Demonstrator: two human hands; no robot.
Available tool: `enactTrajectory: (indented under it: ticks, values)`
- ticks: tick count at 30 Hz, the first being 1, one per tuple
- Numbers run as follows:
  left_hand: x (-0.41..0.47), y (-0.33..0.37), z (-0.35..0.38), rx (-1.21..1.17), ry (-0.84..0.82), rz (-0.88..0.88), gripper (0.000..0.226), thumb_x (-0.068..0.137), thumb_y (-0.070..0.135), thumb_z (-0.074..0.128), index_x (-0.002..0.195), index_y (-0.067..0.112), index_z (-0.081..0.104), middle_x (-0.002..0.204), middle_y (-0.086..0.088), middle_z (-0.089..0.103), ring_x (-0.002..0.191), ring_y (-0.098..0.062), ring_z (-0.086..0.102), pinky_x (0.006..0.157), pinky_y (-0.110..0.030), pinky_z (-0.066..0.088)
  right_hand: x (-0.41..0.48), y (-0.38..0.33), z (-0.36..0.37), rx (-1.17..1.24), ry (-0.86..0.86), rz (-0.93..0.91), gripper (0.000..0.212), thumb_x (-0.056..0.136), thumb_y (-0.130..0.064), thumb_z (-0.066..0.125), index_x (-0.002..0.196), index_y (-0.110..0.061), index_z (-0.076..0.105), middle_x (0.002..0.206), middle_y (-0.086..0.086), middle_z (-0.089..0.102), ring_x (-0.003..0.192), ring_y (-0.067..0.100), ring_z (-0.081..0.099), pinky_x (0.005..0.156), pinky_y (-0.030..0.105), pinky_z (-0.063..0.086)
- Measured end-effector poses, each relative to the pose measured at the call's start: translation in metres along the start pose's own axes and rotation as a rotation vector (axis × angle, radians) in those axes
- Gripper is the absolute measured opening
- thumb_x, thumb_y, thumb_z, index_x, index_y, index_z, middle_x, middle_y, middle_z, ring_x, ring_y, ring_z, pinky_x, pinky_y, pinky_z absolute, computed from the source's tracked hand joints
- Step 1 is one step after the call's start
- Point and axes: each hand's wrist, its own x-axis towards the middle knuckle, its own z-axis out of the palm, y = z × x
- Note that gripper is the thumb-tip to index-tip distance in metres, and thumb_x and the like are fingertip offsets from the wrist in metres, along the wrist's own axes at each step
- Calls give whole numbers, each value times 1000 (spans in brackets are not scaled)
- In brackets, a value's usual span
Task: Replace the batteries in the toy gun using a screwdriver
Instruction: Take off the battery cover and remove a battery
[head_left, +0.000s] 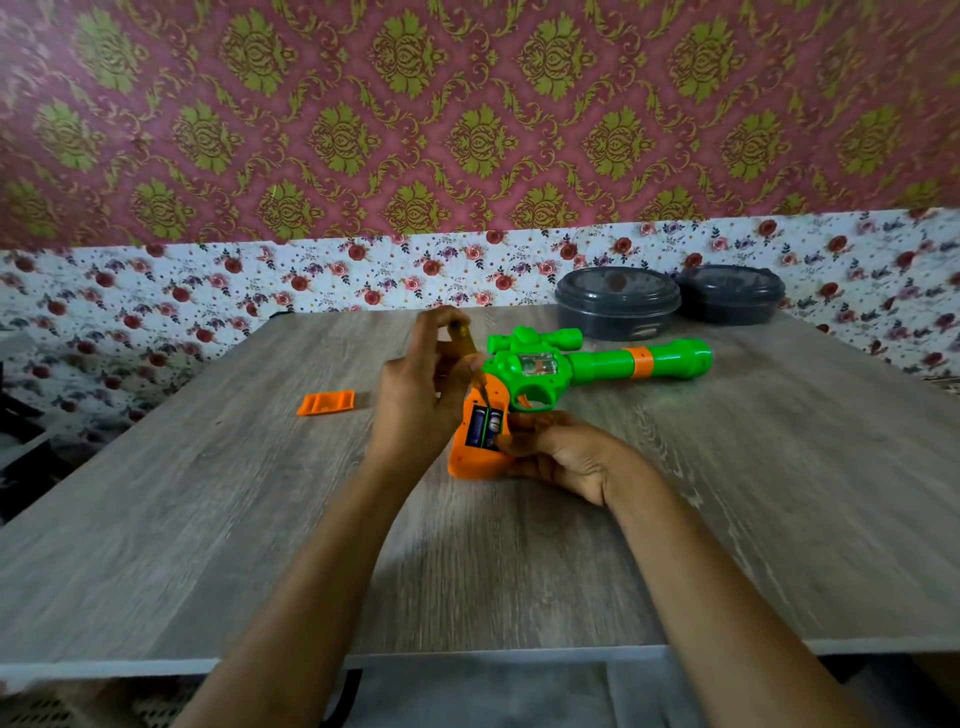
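Near the middle of the frame, a green and orange toy gun (540, 371) lies on its side on a grey wood-grain table (208, 519), barrel pointing toward the right. Its orange grip faces the camera with the battery bay open, and two dark batteries (485, 427) sit side by side inside.

The person's left hand (415, 395) is curled round the yellowish handle of a screwdriver (460, 340), held steeply, with the thin shaft running down to the upper end of the open bay. This hand covers most of the handle and hides the rear of the gun's body. The right hand (561, 454) grips the lower right side of the orange grip, its thumb lying against the edge of the bay and its fingers tucked under the grip, out of sight.

Left of centre, well apart from the gun, an orange battery cover (326, 402) lies flat on the table. At the upper right, behind the barrel, stand two dark grey round containers, the nearer one (617, 304) just beside the farther one (730, 293), both with lids on. Flowered wallpaper runs along the back edge of the table, with a red and gold patterned wall above it.
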Motion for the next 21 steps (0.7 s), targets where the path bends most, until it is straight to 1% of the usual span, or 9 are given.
enactTrajectory:
  ticks: [2,3,5,8,11,13,16,18,21]
  values:
    - [0,-3,2,-28,56,-63,33,89,25,57,118,15,46,77,-3,71,67,-17,69,63,-41,57,0,0,1,-9,-11,6,33,85,10,48,114,-4,57,74,-3,74,69,8,69,69,28,57]
    - [0,-5,2,-24,89,-85,34,89,24,58,119,12,47,77,-4,71,67,-17,70,63,-43,57,0,-1,1,-18,-21,8,32,85,9,48,112,-5,57,75,-3,74,70,9,69,70,28,57]
    - [-1,-6,1,-60,150,-155,31,91,15,59,119,12,48,79,-2,71,69,-15,70,66,-41,59,-1,-1,1,-23,-33,14,32,85,9,48,113,-6,57,76,-2,74,70,9,69,69,28,58]
    - [0,-6,-3,-233,210,-317,32,92,-5,51,115,18,47,78,3,68,72,-10,69,72,-31,59,-1,-2,2,-13,-23,20,34,85,11,47,113,-5,56,71,-3,73,66,6,69,66,22,57]
    - [1,-7,-6,-302,271,-428,28,93,-2,51,114,17,47,80,-2,68,76,-13,69,70,-26,59,-2,-3,2,-21,-21,24,36,85,12,47,118,0,54,71,-4,73,65,5,68,66,20,56]
    - [1,-9,-7,-351,320,-515,25,93,2,54,113,16,48,81,-5,67,78,-16,69,69,-26,59,-3,-3,1,-19,-19,30,38,85,12,48,121,2,53,73,-3,73,67,6,69,67,20,57]
    - [1,-13,-8,-423,383,-642,21,93,12,58,111,11,47,79,-7,65,75,-19,68,69,-29,60,-3,-3,2,-16,-26,35,38,85,11,48,122,3,52,76,-2,74,70,6,69,69,19,57]
    - [0,-15,-6,-452,395,-696,24,93,13,58,112,6,46,78,-6,64,73,-19,68,70,-30,60,-3,-4,2,-17,-26,34,37,86,10,48,122,4,53,78,-2,74,72,6,69,71,19,56]
    - [-1,-16,-3,-508,394,-736,26,93,12,58,114,4,45,81,-5,65,71,-15,68,66,-24,59,-3,-4,2,-10,-25,35,35,86,9,48,120,4,54,79,-1,74,73,7,69,72,19,56]
